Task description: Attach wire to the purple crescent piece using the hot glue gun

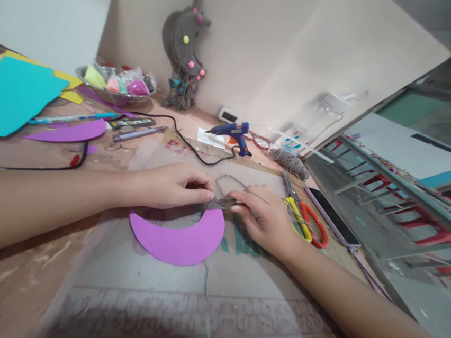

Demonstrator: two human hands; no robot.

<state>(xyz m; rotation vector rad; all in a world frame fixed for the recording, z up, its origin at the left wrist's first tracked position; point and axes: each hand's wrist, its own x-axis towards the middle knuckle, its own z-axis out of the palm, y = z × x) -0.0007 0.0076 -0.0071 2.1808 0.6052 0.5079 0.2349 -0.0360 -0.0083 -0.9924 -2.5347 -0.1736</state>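
A purple crescent lies on a translucent plastic sheet, its right tip under my fingers. My left hand is closed, thumb and fingers pinching the end of a small grey piece just above that tip. From the right, my right hand grips the same grey piece, its fingers bent round the other end. The piece is blurred, so its exact form is unclear. A thin loop of grey cord rises behind it, between my hands.
Beyond my hands lies a blue glue gun with a black cable. Scissors and a phone are at the right. Turquoise sheets, a bowl and pens stand left. A grey crescent decoration is against the wall.
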